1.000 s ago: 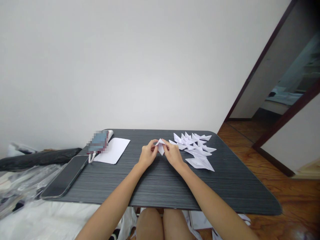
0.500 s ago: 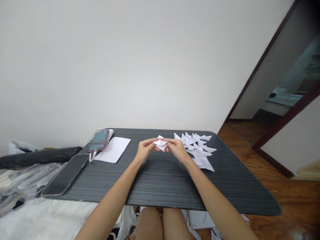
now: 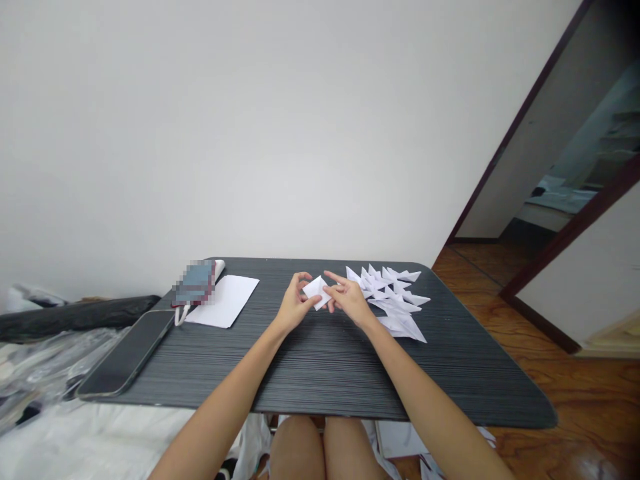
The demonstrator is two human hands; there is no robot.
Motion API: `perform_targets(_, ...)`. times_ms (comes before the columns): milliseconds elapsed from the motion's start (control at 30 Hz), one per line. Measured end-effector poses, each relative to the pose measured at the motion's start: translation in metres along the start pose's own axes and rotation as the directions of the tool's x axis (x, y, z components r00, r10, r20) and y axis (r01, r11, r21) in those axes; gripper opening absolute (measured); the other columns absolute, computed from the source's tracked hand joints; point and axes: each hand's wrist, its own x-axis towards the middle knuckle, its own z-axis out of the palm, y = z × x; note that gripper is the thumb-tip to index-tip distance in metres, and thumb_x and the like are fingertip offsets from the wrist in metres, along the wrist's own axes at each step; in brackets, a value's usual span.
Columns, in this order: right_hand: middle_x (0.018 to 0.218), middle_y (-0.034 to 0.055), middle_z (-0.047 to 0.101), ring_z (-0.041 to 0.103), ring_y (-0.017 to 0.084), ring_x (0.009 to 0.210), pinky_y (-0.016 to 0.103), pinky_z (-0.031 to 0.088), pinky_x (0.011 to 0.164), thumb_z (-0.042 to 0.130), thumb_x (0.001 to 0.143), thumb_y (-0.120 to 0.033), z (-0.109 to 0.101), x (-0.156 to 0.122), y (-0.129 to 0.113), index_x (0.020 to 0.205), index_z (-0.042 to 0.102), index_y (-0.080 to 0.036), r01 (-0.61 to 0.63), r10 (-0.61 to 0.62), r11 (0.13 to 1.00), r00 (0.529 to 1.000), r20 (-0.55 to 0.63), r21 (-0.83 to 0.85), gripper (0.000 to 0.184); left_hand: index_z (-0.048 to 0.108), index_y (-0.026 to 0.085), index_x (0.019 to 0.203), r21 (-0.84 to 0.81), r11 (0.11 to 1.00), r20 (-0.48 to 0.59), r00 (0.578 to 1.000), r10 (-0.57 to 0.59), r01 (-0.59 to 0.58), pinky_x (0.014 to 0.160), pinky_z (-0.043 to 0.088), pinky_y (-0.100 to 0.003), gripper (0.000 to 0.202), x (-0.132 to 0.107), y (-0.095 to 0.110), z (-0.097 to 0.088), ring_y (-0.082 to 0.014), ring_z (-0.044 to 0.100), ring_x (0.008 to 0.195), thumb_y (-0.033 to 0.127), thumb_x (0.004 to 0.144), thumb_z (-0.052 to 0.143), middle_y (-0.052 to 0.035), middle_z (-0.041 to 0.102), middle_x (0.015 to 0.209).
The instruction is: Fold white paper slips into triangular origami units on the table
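Between my hands, above the middle of the dark table, is a small white folded paper [image 3: 316,292], now a flat diamond shape. My left hand [image 3: 295,300] pinches its left and lower edge, thumb in front. At its right corner, the thumb of my right hand [image 3: 349,298] presses on the paper while the index finger stretches out above it. Just right of my right hand lies a pile of white pointed origami pieces [image 3: 395,300], several of them overlapping.
On the table [image 3: 330,373], white paper sheets [image 3: 227,303] lie at the left, partly under a blurred-out object [image 3: 194,283] with a white cord. A phone [image 3: 127,353] lies by the left edge. Behind stands a white wall [image 3: 320,133]; plastic-wrapped things are at the left.
The paper has gone from an opened, winged shape held at both sides to a flat tilted diamond. My right index finger has lifted away from it.
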Motion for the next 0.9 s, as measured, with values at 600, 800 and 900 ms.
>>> perform_targets(600,0.058,0.0026,0.059,0.051,0.011,0.049,0.021,0.036,0.044,0.05,0.072,-0.037,-0.006,0.003,0.007,0.067,0.059,-0.013,0.129,-0.15,0.968,0.986,-0.08,-0.215,0.026,0.029,0.015,0.105,-0.034,0.998,0.17,0.985,-0.039,0.046,0.046,0.044,-0.022,0.041,-0.003,-0.002,0.005,-0.0156,0.061,0.053,0.031,0.074,0.052,-0.0022,0.059,0.067)
perform_targets(800,0.038,-0.0062,0.042,0.031,0.004,0.032,0.018,0.019,0.034,0.054,0.069,-0.037,-0.008,0.004,0.008,0.079,0.057,-0.012,0.002,0.0,0.995,1.0,0.019,-0.104,0.027,0.043,0.012,0.095,0.008,1.0,0.095,0.995,-0.017,0.017,0.043,0.042,-0.02,0.03,-0.001,-0.002,0.0,-0.0133,0.059,0.047,0.033,0.075,0.05,-0.001,0.058,0.059)
perform_targets(900,0.042,-0.0063,0.04,0.026,0.002,0.034,0.018,0.015,0.035,0.057,0.066,-0.038,-0.013,0.005,0.005,0.079,0.059,-0.011,-0.025,0.026,0.998,1.0,-0.003,0.056,0.029,0.056,0.009,0.085,0.047,0.999,0.124,0.992,0.019,-0.025,0.059,0.047,-0.024,0.024,-0.001,0.006,-0.003,-0.0142,0.06,0.064,0.03,0.073,0.054,-0.0066,0.061,0.074)
